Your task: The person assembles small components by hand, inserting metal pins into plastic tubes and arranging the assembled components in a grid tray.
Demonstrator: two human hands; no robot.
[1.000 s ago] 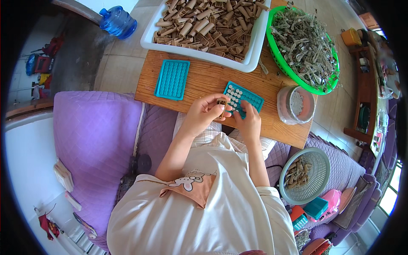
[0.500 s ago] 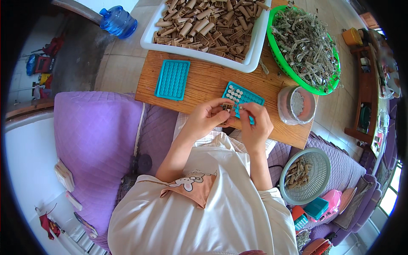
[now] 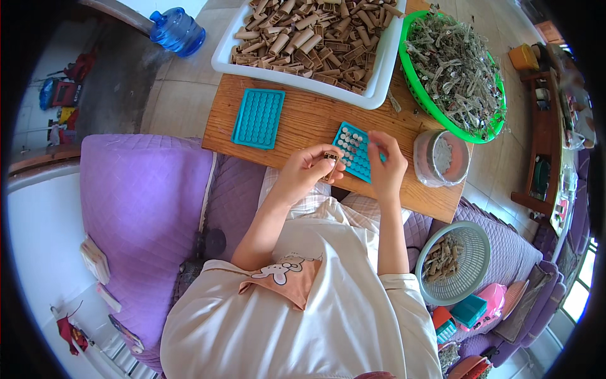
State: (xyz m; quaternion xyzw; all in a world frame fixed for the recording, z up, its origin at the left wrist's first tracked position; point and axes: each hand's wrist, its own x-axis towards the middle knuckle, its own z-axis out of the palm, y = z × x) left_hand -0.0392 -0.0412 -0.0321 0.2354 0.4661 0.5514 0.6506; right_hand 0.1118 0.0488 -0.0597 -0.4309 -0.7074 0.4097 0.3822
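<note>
In my left hand (image 3: 310, 168), thumb and fingers close round a small brown casing (image 3: 329, 165) with an open, compartmented face. My right hand (image 3: 387, 162) is at the right edge of a teal dimpled tray (image 3: 360, 165), thumb and fingers drawn together. Whatever its fingertips may hold is too small to make out. Small white round pieces (image 3: 344, 136) fill the tray's left part, while its right side is partly behind my right hand. A second teal tray (image 3: 259, 118) lies further left on the wooden table (image 3: 303, 114).
A white bin (image 3: 297, 84) heaped with brown casings stands at the table's back. Beside it are a green basket (image 3: 410, 79) of dry, tangled greyish material and a round tub (image 3: 424, 158). A grey basket (image 3: 476, 252) sits on the seat to my right.
My right hand has moved away from the brown casing, up and to the right over the tray's edge. My left hand has shifted slightly left, still holding the casing.
</note>
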